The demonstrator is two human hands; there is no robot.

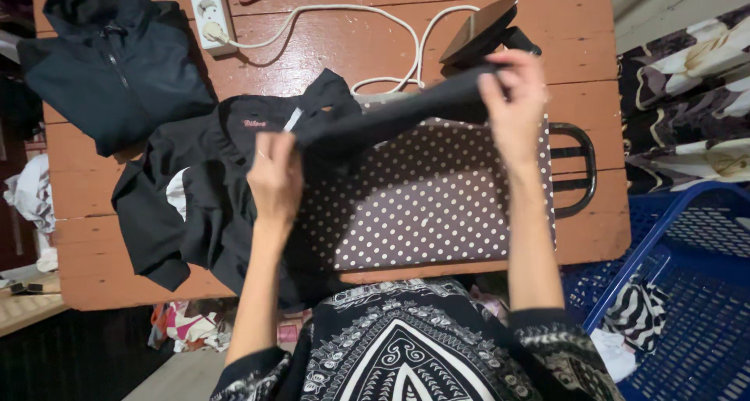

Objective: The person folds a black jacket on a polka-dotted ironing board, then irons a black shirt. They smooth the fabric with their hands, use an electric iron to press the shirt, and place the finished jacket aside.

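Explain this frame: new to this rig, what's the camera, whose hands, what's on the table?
One camera, worn on a person's head, looks down at their own two bare hands. The left hand and right hand each grip one end of a black sleeve, stretched above a polka-dot ironing board. The sleeve belongs to a black jacket lying on the wooden table. Also there: an iron standing on end, its white cord running to a power strip, and a second dark jacket. A blue basket sits at the right.
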